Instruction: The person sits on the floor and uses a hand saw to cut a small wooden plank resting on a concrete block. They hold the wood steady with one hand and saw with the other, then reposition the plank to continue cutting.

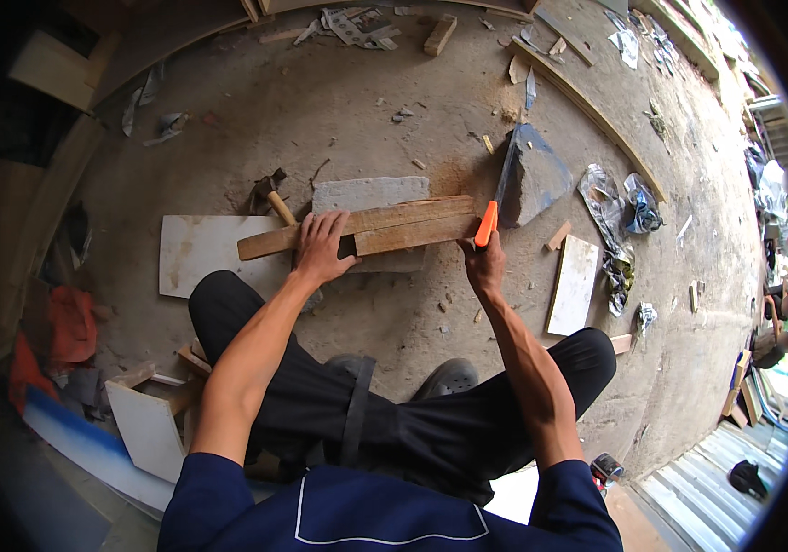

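Note:
My left hand [322,247] is closed over a long brown wooden board [265,243], its fingers on the top and the thumb near the front edge. A shorter wooden block [417,234] lies along the near side of the board, right of that hand. My right hand [486,267] grips a handsaw by its orange handle [488,224]. The thin dark blade points away from me, alongside a large grey stone [538,179], apart from the wood. Beneath and behind the wood is a pale concrete block [357,192]. A hammer [281,208] with a wooden handle lies just beyond my left hand.
White panels lie left [193,258] and right [573,285] of the work. Crumpled plastic [603,198] and a long wooden strip [596,115] are at the right. Sawdust and scraps litter the floor. Wooden offcuts [150,423] and an orange cloth [72,324] sit at my left.

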Motion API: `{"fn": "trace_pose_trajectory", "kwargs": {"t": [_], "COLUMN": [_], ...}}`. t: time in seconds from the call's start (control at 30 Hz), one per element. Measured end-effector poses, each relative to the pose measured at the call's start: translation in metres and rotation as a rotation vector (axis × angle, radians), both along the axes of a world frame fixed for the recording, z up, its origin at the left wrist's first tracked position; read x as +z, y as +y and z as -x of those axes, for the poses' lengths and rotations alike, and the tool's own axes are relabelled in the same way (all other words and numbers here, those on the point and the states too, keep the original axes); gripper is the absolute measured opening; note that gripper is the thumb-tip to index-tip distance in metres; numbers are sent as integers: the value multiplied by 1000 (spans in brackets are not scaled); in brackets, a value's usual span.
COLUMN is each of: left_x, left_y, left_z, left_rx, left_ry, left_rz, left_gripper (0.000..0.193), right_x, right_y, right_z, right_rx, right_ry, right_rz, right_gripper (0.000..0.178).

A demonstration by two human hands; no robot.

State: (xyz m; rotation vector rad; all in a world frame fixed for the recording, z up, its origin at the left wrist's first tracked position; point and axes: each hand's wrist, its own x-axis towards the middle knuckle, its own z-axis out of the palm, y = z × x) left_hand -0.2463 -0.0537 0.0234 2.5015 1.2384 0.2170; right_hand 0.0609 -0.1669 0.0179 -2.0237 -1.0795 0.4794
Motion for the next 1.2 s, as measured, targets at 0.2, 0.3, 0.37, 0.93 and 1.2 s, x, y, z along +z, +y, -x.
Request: {"fn": "trace_pose_trajectory", "kwargs": {"t": [0.2,0.3,0.37,0.93,1.2], "left_x": [0,1,-1,-1,2], "left_y": [1,-1,0,5,22], "left_z": [-4,-2,0,-4,-1], "left_rx": [-5,7,5,-3,99], "left_ry": [-17,-6,-12,-64,-216], "left_rz": [24,36,23,102,332], "left_gripper": [91,93,94,92,61], "right_x": [-9,-9,-6,-15,-6], "right_y": [-1,-1,1,2,2], "right_z": [-8,-7,-5,-9,-2], "right_rx": [17,13,7,-55,-64], "right_ry": [-65,10,50,149,74], "right_rz": [-65,23,41,-62,-41], "right_gripper": [43,38,38,37,37]}}
